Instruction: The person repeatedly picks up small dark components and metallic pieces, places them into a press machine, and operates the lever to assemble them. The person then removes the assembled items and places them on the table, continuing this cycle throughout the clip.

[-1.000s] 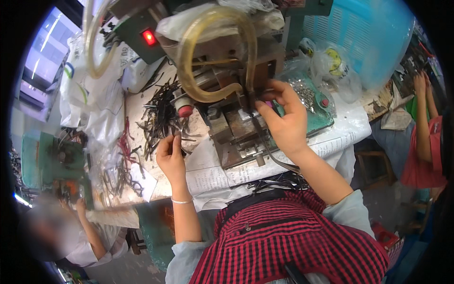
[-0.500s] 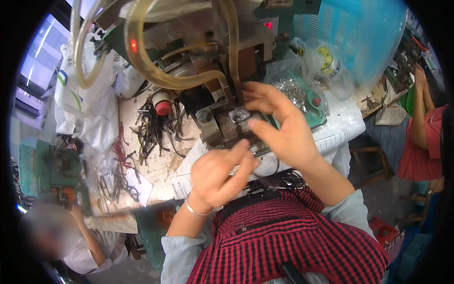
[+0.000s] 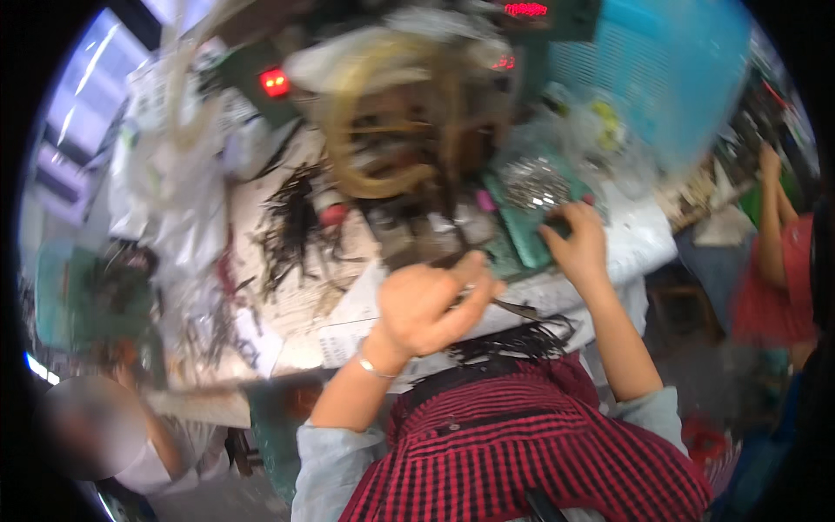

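- Right hand (image 3: 581, 248) has come off the metal fixture since half a second ago and is now over by the green tray (image 3: 529, 245); left hand (image 3: 426, 309) has only nudged up a little, and the whole view has swung a bit too.
- Left one sits at the front edge of the machine (image 3: 407, 237), back of the hand up, fingers curled in and pretty much closed. Too blurry to say for sure if they're pinching anything.
- Dark strip (image 3: 519, 309) pokes out just right of those fingertips. Long axis runs mostly sideways, free end pointing right and dipping slightly toward the person; its other end is hidden by the hand, so can't tell if it's gripped.
- Right one is half open: thumb and forefinger bent with a gap between, aimed left at the tray's side. Can't make out anything held, honestly.
- Small shiny metal bits (image 3: 535, 181) are heaped in the tray, farther back than those fingers.
- More dark strips (image 3: 513, 341) lie in a tangle by the apron (image 3: 522, 435), mostly stretched left to right.
- Another dark pile (image 3: 291, 222) is on the bench, left of the red button (image 3: 333, 215), ends going every which way.
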The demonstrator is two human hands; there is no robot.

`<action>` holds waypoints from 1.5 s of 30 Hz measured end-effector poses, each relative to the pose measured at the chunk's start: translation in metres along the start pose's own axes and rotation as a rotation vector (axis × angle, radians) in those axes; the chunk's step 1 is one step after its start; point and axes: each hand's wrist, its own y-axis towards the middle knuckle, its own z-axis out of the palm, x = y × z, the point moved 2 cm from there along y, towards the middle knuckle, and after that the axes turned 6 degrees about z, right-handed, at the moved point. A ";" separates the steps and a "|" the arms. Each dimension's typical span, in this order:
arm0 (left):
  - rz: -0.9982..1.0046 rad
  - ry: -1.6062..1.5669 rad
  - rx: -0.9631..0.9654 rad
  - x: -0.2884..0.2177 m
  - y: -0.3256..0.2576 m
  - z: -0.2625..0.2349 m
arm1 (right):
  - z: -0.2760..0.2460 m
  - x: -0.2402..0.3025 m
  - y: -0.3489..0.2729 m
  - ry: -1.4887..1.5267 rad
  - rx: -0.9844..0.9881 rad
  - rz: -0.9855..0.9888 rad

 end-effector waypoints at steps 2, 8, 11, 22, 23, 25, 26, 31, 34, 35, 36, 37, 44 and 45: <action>-0.052 -0.027 0.027 -0.006 -0.009 -0.002 | 0.016 -0.011 0.001 -0.141 -0.059 -0.056; -0.311 0.054 -0.096 -0.025 -0.046 -0.033 | 0.023 -0.089 -0.008 -0.216 0.077 0.003; -0.503 0.372 -0.216 0.017 -0.098 -0.073 | 0.006 -0.079 0.001 -0.187 0.071 0.107; -1.471 0.601 0.414 0.147 -0.246 -0.052 | 0.045 -0.057 0.035 0.402 0.246 0.196; -1.482 0.522 0.504 0.153 -0.238 -0.052 | 0.043 -0.068 0.032 0.417 0.229 0.203; -1.514 0.428 0.683 0.159 -0.220 -0.072 | 0.023 -0.052 0.019 0.215 0.176 0.247; -1.482 0.385 0.775 0.155 -0.201 -0.084 | 0.013 -0.047 0.014 0.115 0.135 0.276; -1.493 -0.227 0.848 0.141 -0.215 -0.113 | -0.047 0.000 -0.041 0.343 -0.137 0.347; -1.334 -0.271 0.540 0.123 -0.192 -0.112 | -0.051 0.008 -0.042 0.331 -0.062 0.244; -1.178 -0.151 0.408 0.124 -0.187 -0.101 | -0.047 0.010 -0.030 0.378 0.037 0.214; -1.137 -0.205 0.266 0.118 -0.154 -0.097 | -0.039 0.008 -0.011 0.414 0.121 0.194; -1.201 -0.278 0.125 0.114 -0.143 -0.091 | -0.027 0.018 0.005 0.459 0.168 0.167; -1.367 -0.591 -0.665 0.080 -0.138 -0.014 | 0.032 0.078 0.024 0.894 0.102 0.188; -1.283 -0.634 -0.736 0.073 -0.125 -0.015 | 0.029 0.081 0.019 0.858 0.057 0.196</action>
